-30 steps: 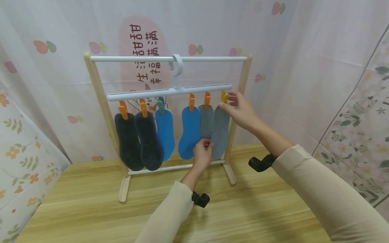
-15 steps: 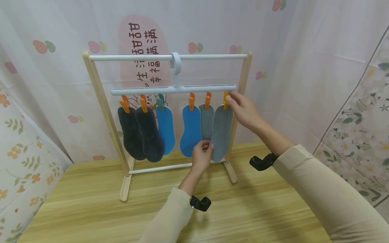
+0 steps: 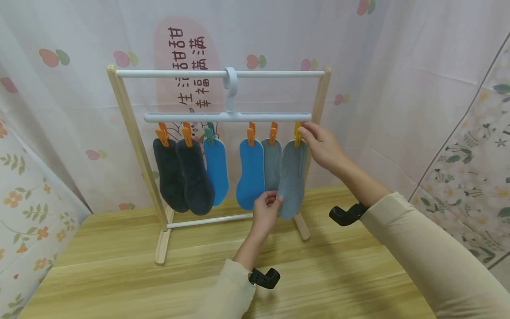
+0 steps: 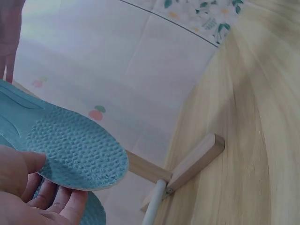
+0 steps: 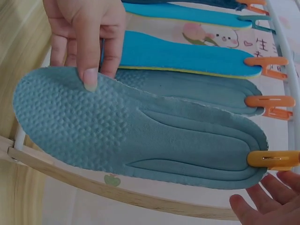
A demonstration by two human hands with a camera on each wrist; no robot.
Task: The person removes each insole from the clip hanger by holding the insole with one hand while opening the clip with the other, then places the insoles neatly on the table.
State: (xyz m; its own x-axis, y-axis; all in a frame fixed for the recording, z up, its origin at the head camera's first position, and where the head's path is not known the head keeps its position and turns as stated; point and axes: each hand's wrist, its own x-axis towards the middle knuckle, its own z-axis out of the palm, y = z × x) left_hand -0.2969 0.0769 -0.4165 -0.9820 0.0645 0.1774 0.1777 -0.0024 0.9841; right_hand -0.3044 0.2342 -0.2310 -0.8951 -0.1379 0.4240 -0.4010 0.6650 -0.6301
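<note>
A grey insole [image 3: 293, 177] with a dimpled end hangs from a yellow clip [image 3: 297, 136] at the right end of the white hanger [image 3: 179, 117]. My left hand [image 3: 264, 215] pinches its lower left edge, thumb on the front and fingers behind. Beside the yellow clip is my right hand [image 3: 324, 146]; in the right wrist view its fingers [image 5: 262, 199] spread just below the clip, gripping nothing. A second grey insole [image 3: 272, 159] hangs partly behind the first under an orange clip [image 3: 273, 134].
Two blue insoles [image 3: 251, 173] and two black insoles [image 3: 195, 177] hang from more clips leftward. The hanger hooks over a rack [image 3: 167, 74] with wooden legs, standing on a wood-grain table [image 3: 119, 274]. Printed curtains [image 3: 382, 102] surround it.
The hanger has levelled and the grey insole has swung slightly right and lower. My left hand has followed it down. My right thumb has slid off the yellow clip to its right side.
</note>
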